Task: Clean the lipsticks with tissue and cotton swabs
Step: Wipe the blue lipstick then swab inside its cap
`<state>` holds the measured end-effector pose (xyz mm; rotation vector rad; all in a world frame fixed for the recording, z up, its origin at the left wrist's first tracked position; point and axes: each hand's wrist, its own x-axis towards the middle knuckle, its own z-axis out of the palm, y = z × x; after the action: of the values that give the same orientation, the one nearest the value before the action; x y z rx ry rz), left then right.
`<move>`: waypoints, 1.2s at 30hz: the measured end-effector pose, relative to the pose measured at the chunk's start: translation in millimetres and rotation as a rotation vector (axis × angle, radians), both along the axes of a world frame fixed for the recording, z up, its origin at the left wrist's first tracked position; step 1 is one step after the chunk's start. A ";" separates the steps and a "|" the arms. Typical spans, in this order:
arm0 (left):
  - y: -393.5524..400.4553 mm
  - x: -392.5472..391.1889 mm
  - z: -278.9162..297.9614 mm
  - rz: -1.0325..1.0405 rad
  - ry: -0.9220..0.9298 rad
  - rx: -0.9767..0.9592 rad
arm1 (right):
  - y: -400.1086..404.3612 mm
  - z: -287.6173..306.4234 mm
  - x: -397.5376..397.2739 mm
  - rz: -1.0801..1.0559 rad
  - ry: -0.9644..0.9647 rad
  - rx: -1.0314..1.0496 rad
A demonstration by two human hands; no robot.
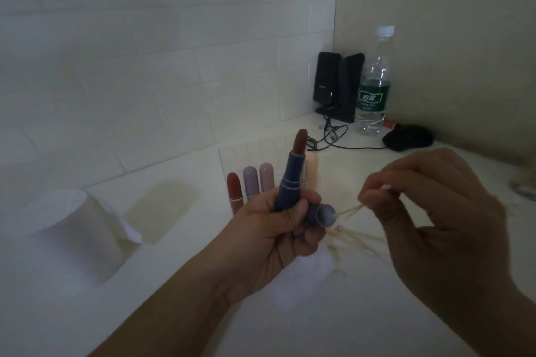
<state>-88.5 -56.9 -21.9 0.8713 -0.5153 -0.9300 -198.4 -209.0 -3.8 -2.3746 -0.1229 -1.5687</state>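
One open lipstick (291,174) stands upright in your left hand (272,229), above the table (333,313).

Your left fingers grasp its blue tube and its cap (323,213) below; your right hand (441,211) pinches a cotton swab (349,210) just beside the cap. More swabs (359,238) lie beneath, four capped lipsticks (251,181) stand behind, a tissue roll (69,229) far left.

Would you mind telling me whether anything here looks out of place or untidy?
Only the cotton swabs look untidy: they lie scattered loosely on the counter under the hands, pointing different ways. Nothing looks spilled or broken.
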 end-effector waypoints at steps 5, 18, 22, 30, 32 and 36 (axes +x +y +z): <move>2.9 3.6 1.9 -0.031 0.131 -0.107 | -11.6 -2.8 5.0 0.167 0.037 0.444; 4.1 3.5 1.8 -0.198 0.191 -0.251 | -6.7 -27.6 15.9 0.063 0.520 0.075; 0.4 -1.1 -4.0 -0.206 0.199 -0.237 | 3.0 -8.5 5.5 0.267 0.317 0.223; -2.7 -6.8 -6.0 -0.294 0.160 -0.243 | 7.7 -10.3 8.3 0.438 0.182 0.295; -3.1 -7.9 -5.0 -0.269 0.120 -0.215 | 7.4 -7.2 7.2 0.610 0.128 0.593; -3.7 -11.8 -5.1 -0.302 0.060 -0.116 | 8.2 -7.2 11.5 0.607 0.178 0.685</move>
<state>-100.3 -60.6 -27.0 0.6693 -0.6537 -1.1850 -186.9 -200.9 -10.9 -1.6995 -0.2049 -0.9105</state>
